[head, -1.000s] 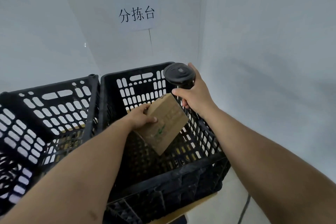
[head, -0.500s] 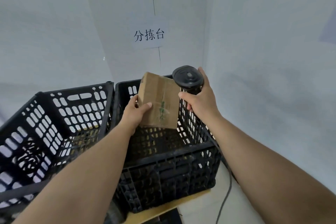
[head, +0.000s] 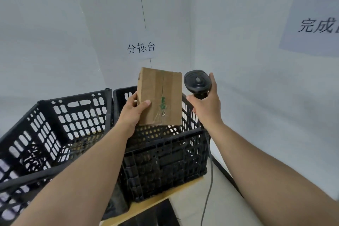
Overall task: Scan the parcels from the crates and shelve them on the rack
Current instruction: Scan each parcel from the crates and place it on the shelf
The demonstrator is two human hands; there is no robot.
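Lifted clear of the crate (head: pixel 165 152), your parcel (head: pixel 159 95) now stands upright in your left hand (head: pixel 133 112)'s grip, just left of the scanner (head: pixel 197 83) your right hand (head: pixel 206 108) clasps.

Brown cardboard parcel (head: pixel 161 97), taped along its centre seam with green print, held upright above the right-hand black slotted crate (head: pixel 165 159). A second black crate (head: pixel 60 130) stands touching on the left; its contents are indistinct, possibly more parcels.
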